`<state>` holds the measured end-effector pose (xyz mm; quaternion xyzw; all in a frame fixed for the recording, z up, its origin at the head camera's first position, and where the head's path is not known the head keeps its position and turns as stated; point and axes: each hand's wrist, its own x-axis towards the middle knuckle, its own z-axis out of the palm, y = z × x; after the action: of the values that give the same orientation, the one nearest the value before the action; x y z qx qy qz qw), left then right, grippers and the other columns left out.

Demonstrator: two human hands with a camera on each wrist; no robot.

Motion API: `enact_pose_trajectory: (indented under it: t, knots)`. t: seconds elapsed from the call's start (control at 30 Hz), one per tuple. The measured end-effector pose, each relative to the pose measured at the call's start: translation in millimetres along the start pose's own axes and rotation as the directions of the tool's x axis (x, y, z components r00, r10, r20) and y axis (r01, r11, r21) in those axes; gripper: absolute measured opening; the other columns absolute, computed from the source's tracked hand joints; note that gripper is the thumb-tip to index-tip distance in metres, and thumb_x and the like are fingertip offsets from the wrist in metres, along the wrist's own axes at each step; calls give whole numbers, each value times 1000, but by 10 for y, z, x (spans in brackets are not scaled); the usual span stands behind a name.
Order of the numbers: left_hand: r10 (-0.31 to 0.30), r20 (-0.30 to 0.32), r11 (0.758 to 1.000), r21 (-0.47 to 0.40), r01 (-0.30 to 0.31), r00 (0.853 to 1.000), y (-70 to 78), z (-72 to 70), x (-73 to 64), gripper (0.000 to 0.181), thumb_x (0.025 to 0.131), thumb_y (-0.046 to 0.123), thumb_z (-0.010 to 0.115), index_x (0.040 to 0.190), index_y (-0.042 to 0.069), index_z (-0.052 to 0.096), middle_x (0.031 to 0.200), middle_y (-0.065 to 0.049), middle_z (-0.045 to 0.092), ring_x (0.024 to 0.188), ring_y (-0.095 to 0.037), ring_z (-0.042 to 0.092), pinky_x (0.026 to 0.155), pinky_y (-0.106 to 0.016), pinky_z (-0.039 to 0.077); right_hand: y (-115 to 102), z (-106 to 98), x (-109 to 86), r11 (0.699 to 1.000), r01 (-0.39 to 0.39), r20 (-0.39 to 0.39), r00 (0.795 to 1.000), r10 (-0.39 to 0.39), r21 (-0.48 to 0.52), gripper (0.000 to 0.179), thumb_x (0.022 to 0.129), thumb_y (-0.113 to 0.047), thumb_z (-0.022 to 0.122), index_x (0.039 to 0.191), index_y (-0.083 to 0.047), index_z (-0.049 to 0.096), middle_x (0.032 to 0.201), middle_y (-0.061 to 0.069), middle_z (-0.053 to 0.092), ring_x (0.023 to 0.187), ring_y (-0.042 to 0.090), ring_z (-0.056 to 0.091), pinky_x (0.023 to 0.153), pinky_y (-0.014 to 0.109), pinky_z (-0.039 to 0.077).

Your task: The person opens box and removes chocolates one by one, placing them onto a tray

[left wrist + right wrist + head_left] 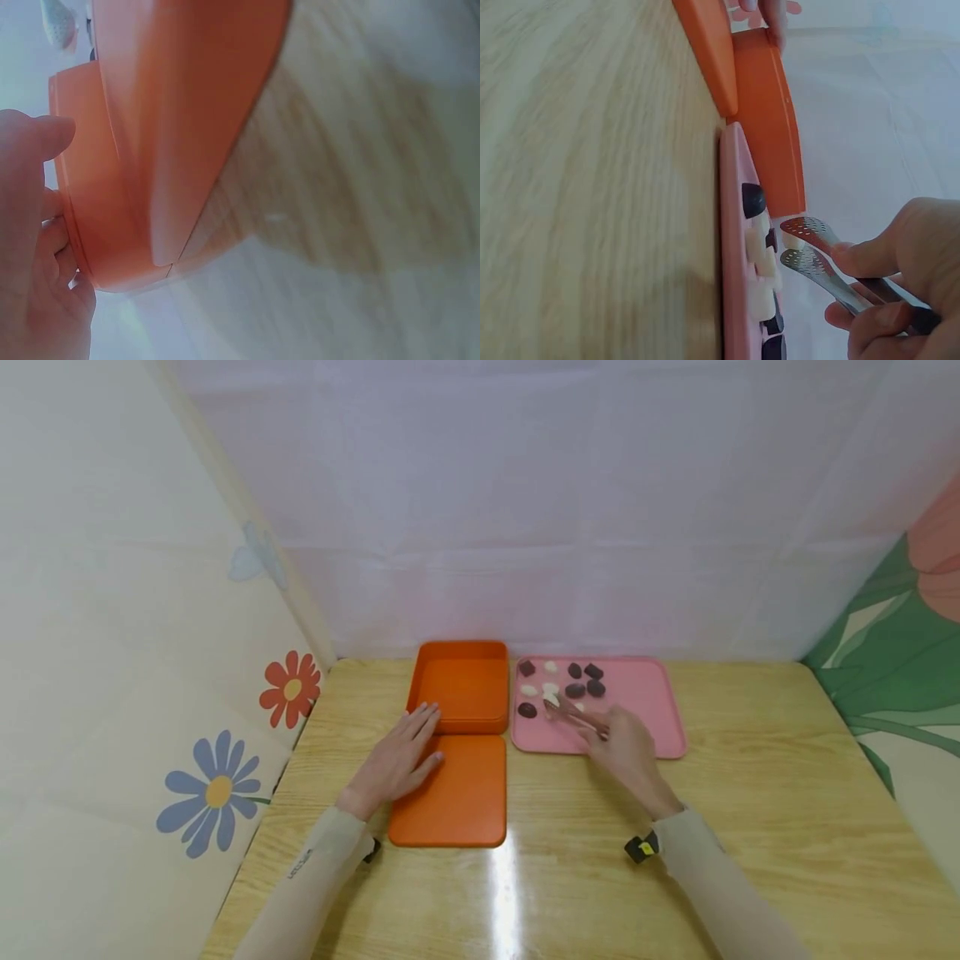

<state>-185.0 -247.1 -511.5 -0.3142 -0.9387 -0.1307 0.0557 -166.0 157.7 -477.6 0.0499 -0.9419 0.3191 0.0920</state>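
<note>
My right hand (626,752) grips metal tongs (821,277) with perforated tips over a pink tray (637,677). A white piece (792,241) shows between the tong tips; whether they squeeze it I cannot tell. Several small dark and white pieces, like chocolates, lie on the tray, among them a dark round one (527,710) near its left edge. My left hand (393,760), fingers extended, rests at the near left corner of an orange box (471,727). In the left wrist view its fingers touch the box's rim. The inside of the box shows bare orange.
A flat orange lid (453,802) lies in front of the box, partly under my left hand. The pink tray stands right beside the box. Behind the wooden table (555,877) hangs a pale cloth (525,510), and a flower-printed sheet (112,652) stands at the left.
</note>
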Motion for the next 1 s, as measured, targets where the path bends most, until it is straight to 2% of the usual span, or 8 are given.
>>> enact_pose_trajectory:
  t: [0.13,0.3,0.53,0.83,1.0]
  knots:
    - [4,-8,1000,0,-4,1000,1,-10,6,73,110,33,61,166,-3,31,174,-19,30,163,-37,26,132,-55,23,73,-36,-55,1000,-16,-18,1000,16,-16,34,93,-19,82,123,-4,80,85,12,65,67,22,53,56,32,46]
    - [-8,13,1000,-3,8,1000,-20,-7,9,73,111,33,59,168,-1,29,176,-18,28,165,-34,23,133,-53,20,134,-66,-94,999,-18,-29,999,16,-44,33,94,-20,82,123,-6,81,87,12,65,69,23,55,59,34,46]
    - [-10,18,1000,-5,10,1000,-25,3,13,73,111,34,58,168,0,29,176,-17,28,165,-33,22,134,-53,19,192,-111,-143,998,-23,-34,999,22,-51,33,94,-18,80,125,-4,80,88,13,65,68,23,55,57,33,46]
    - [0,3,1000,2,0,1000,-12,-5,18,73,110,33,60,167,-1,30,174,-19,30,164,-35,24,133,-54,21,300,-155,-187,997,1,-79,997,-6,-73,33,92,-15,83,122,-1,80,85,12,65,66,21,53,54,30,45]
    - [-4,18,1000,-2,4,1000,-10,2,17,73,111,34,59,168,-1,29,175,-18,29,165,-33,23,134,-53,20,359,-170,-214,993,52,-109,992,-63,-103,30,90,-12,84,117,1,81,82,13,65,63,20,51,53,29,43]
